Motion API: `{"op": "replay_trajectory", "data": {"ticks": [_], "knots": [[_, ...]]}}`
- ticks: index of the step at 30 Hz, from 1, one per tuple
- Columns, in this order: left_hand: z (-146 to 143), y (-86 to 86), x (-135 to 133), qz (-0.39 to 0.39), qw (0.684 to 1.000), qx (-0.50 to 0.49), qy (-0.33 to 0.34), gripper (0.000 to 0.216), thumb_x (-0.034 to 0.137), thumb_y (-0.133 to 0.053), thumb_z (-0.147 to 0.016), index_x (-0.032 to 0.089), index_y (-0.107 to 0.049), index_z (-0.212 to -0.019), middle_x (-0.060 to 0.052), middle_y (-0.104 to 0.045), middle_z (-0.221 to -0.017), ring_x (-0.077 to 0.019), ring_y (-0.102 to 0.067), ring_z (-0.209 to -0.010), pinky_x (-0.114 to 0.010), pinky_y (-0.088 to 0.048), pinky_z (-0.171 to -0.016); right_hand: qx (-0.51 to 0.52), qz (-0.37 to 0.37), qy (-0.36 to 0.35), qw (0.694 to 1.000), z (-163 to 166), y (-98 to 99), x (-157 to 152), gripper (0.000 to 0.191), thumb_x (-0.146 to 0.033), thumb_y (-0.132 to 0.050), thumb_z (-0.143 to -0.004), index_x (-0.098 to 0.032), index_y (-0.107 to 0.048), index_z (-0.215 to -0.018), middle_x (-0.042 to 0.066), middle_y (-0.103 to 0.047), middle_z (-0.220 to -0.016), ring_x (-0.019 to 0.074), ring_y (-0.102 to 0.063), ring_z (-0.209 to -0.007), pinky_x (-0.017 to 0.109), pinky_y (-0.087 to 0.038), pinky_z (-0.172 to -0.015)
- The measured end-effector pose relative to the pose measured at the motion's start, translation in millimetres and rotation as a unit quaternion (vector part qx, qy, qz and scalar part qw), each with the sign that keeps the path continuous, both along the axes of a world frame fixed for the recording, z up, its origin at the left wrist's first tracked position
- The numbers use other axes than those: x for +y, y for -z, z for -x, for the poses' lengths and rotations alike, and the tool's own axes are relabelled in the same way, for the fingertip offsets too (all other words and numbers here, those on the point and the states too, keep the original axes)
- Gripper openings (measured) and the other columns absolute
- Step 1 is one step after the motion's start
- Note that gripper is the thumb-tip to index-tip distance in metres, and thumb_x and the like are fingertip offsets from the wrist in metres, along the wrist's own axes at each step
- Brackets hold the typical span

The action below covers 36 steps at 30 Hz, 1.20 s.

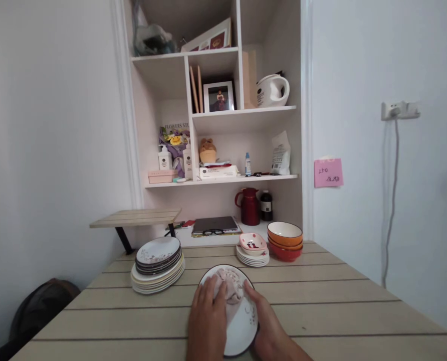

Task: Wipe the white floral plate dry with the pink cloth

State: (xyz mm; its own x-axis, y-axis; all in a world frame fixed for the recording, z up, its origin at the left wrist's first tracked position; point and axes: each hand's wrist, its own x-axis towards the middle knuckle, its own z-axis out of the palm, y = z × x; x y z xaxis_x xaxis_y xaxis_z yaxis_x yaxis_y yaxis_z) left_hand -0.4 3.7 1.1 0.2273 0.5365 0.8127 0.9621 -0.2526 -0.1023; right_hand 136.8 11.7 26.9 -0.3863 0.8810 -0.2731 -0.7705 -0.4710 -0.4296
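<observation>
Clutching a bunched pink cloth [230, 292] against the dark-rimmed floral plate [242, 331] with the bent-fingered left hand [209, 308], pinching that plate's right rim in the right hand [266, 321], at the slatted desk [328, 296] nearer than 1 orange-and-red bowl stack [285, 244].

You have one view, taken from the camera on your head. It looks forward and down across the table [321, 318], from above your side of it, so your left hand [210, 311] and right hand [264, 321] come in at the bottom edge. They and the plate [242, 333] between them sit nearest to the lens, low and close to the middle. Beyond the table's far side, you face the shelf unit [242, 114] nearly head-on, its top cut off by the upper edge. The view is wide, taking in wall on both sides and, at your right, the socket [400, 110].
</observation>
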Motion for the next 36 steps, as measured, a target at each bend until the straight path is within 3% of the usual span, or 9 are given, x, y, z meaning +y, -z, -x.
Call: {"op": "replay_trajectory", "data": {"ticks": [4,10,13,18,25,31,36], "knots": [[-4,-0.2,-4,-0.016,0.996,0.048,0.070,0.046,0.011,-0.047,-0.084,0.026,-0.060,-0.125,-0.007,-0.062,-0.130,-0.0234,-0.059,-0.116,-0.040,-0.056,-0.092,0.002,-0.011,-0.004,1.000,-2,-1.0,0,0.035,-0.040,-0.067,-0.076,-0.010,-0.071,-0.094,0.014,-0.078,-0.085,0.0285,-0.071,-0.088,0.041,-0.050,-0.089],[-12,-16.5,-16,-0.014,0.987,0.063,0.147,0.041,0.019,-0.047,-0.089,0.031,-0.059,-0.126,-0.004,-0.060,-0.133,-0.0202,-0.057,-0.119,-0.038,-0.053,-0.097,-0.018,-0.024,-0.019,0.999,-1,-4.3,-6,0.033,-0.038,-0.068,-0.076,-0.011,-0.071,-0.094,0.012,-0.078,-0.084,0.0256,-0.072,-0.083,0.036,-0.052,-0.083],[-10,-22.0,-16,-0.002,0.992,0.038,0.119,0.043,0.016,-0.048,-0.088,0.034,-0.059,-0.125,-0.002,-0.061,-0.131,-0.0198,-0.056,-0.119,-0.045,-0.046,-0.104,-0.029,-0.018,-0.036,0.999,2,-3.5,-7,0.033,-0.038,-0.069,-0.075,-0.011,-0.071,-0.094,0.012,-0.078,-0.080,0.0266,-0.072,-0.081,0.037,-0.052,-0.083],[-3,-24.6,-14,0.006,0.999,-0.016,0.037,0.042,0.010,-0.048,-0.087,0.033,-0.063,-0.119,-0.004,-0.062,-0.129,-0.0215,-0.057,-0.118,-0.055,-0.038,-0.107,-0.051,-0.048,0.000,0.998,8,-2.4,-9,0.033,-0.035,-0.069,-0.075,-0.013,-0.070,-0.100,0.009,-0.078,-0.082,0.0265,-0.072,-0.082,0.038,-0.051,-0.086],[-6,-20.3,-12,0.008,1.000,-0.025,-0.013,0.044,0.007,-0.046,-0.086,0.028,-0.063,-0.120,-0.006,-0.062,-0.130,-0.0250,-0.057,-0.119,-0.058,-0.039,-0.105,-0.042,-0.038,-0.013,0.998,6,-3.4,-9,0.045,-0.040,-0.067,-0.076,-0.012,-0.066,-0.111,0.012,-0.078,-0.087,0.0271,-0.072,-0.084,0.039,-0.051,-0.084],[-1,-1.1,0,0.031,0.999,-0.005,0.010,0.049,0.006,-0.046,-0.084,0.028,-0.061,-0.125,-0.006,-0.059,-0.134,-0.0236,-0.056,-0.120,-0.044,-0.050,-0.099,-0.053,-0.010,0.031,0.998,0,-8.3,-5,0.047,-0.039,-0.065,-0.078,-0.010,-0.064,-0.115,0.014,-0.078,-0.090,0.0276,-0.072,-0.084,0.040,-0.051,-0.085],[-7,5.8,1,0.049,0.998,-0.002,0.041,0.055,0.004,-0.044,-0.083,0.031,-0.058,-0.129,-0.007,-0.056,-0.137,-0.0252,-0.054,-0.122,-0.047,-0.049,-0.099,-0.017,-0.009,0.024,1.000,-11,-15.9,0,0.047,-0.039,-0.061,-0.081,-0.008,-0.063,-0.117,0.015,-0.077,-0.091,0.0278,-0.072,-0.087,0.042,-0.051,-0.088]]}}
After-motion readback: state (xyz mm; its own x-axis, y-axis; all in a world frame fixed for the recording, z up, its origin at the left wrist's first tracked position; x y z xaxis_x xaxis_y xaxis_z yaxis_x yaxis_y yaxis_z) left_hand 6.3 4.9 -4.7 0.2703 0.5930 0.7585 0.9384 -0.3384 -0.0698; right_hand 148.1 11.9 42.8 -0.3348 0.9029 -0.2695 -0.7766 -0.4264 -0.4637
